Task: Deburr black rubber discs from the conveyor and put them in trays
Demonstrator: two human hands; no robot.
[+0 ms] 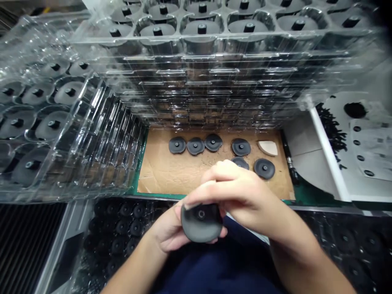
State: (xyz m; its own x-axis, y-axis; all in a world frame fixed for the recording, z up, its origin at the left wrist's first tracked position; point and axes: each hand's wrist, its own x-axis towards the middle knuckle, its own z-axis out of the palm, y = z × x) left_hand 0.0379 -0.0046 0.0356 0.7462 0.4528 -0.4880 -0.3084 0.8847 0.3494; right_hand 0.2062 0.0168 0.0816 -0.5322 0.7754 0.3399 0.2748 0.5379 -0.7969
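Disc is held up nr the body, just off the near edge of the cardboard, face w/ the small center stub turned to the camera. It's gripped by L hand, fingers wrapped round from behind & below, some tips seen past the R edge. R hand is laid over the top of it, fingers bent along the upper rim; whether the disc is also pinched there, or anything small is kept under those fingers, can't be told. On the cardboard, 6 more discs are seen: 3 in a row at L, 3 at R, one of these partly hidden by R hand. A cream wedge is set nr the far R corner. Cardboard is laid on a green mat. Clear trays w/ discs are stacked at the back & at L; more dark discs in trays are seen below, either side of the body. At far R, small black pcs are heaped in a white bin, w/ a printed sheet beside.
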